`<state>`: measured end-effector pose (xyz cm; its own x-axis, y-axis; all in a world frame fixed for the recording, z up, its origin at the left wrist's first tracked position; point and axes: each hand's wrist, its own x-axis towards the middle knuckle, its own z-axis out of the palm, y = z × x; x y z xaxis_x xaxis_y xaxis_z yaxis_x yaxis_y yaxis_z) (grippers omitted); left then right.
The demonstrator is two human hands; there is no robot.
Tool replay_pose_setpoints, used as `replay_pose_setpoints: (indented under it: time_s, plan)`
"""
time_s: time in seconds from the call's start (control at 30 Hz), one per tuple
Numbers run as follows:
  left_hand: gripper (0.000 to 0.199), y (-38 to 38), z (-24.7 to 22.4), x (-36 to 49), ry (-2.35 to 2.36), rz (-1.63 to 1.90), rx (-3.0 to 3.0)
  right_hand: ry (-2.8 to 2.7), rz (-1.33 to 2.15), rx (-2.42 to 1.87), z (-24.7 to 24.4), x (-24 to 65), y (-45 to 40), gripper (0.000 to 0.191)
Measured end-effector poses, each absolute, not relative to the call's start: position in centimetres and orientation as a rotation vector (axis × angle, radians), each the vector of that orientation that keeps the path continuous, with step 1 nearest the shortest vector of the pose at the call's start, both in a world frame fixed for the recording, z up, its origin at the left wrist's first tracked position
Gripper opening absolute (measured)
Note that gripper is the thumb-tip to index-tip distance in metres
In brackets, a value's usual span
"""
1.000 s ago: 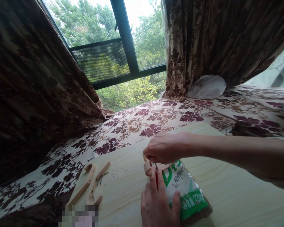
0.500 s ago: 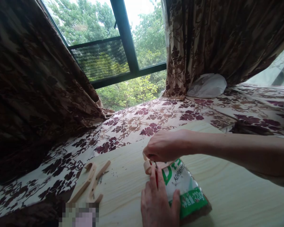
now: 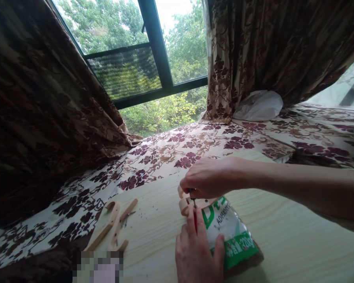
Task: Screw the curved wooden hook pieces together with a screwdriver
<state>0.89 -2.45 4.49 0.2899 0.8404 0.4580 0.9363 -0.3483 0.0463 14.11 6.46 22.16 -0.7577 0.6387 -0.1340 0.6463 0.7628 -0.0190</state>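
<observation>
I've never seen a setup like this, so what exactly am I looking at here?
There's no machine: these are a person's two bare hands, seen from a camera worn on the head, looking forward and down. The right hand grips a thin-shafted tool, pointing down toward the fingertips of the left hand. That one lies partly over a green-and-white packet, near a curved wooden piece. Farther left, loose wooden pieces and small bits lie on a pale board.

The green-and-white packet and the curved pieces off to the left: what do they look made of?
Packet: probably glossy plastic film, as light glints along its right edge.

Curved pieces: likely wood, smooth and matte, judging by their even tan colour; no grain is discernible, so plastic remains possible.
</observation>
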Motion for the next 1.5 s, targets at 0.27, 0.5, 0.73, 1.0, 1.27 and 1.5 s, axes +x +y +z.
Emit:
replay_pose_setpoints:
  time_s: [0.27, 0.5, 0.73, 1.0, 1.27, 1.5]
  plan:
    - [0.054, -2.0, 3.6, 0.8, -1.606, -0.598, -2.255, 2.816, -0.001, 1.231, 20.8, 13.3, 7.3, 0.035]
    - [0.055, -2.1, 3.3, 0.7, -1.615, -0.634, -2.256, 2.869, -0.07, 1.007, 22.0, 13.6, 6.7, 0.023]
    - [0.055, -2.2, 3.7, 0.8, -1.628, -0.624, -2.284, 2.839, -0.028, 1.126, 20.5, 14.0, 7.3, 0.027]
    - [0.054, -2.3, 4.2, 0.9, -1.622, -0.623, -2.292, 2.817, -0.045, 1.072, 22.0, 13.8, 6.8, 0.024]
    - [0.053, -2.4, 4.4, 0.9, -1.634, -0.588, -2.319, 2.834, -0.061, 1.078, 20.9, 13.4, 6.8, 0.022]
    - [0.053, -2.5, 4.5, 0.9, -1.637, -0.588, -2.328, 2.777, 0.024, 1.266, 20.8, 13.2, 7.3, 0.027]
